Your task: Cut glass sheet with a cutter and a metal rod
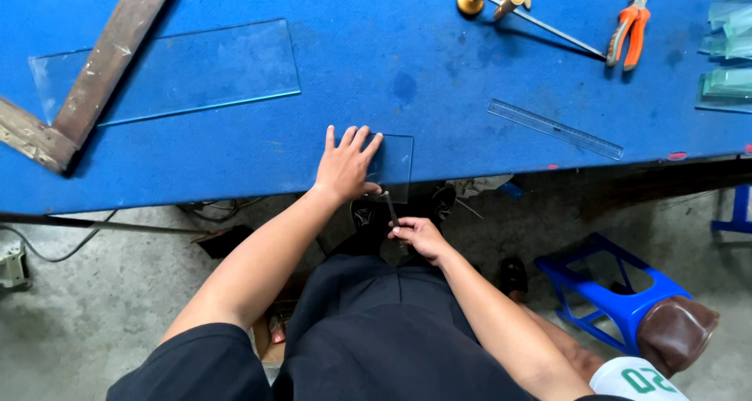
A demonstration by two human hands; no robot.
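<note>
Small clear glass pane (395, 162) sits at the near edge of the blue counter (439, 64), slightly overhanging. Left hand (345, 166) lies flat and spread open on it, while the right hand (417, 235) is closed around a thin dark cutter (390, 207) whose tip meets the pane's near edge. Farther left there's a big glass sheet (196, 72), with a clear ruler (554, 128) off to the right.

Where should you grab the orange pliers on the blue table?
Probably by the two orange handles of the pliers, coming from the table's near edge. The handles lie spread and point toward that edge of the blue table, with bare cloth around them; the metal jaws point away, near the brass-knobbed tool.
</note>
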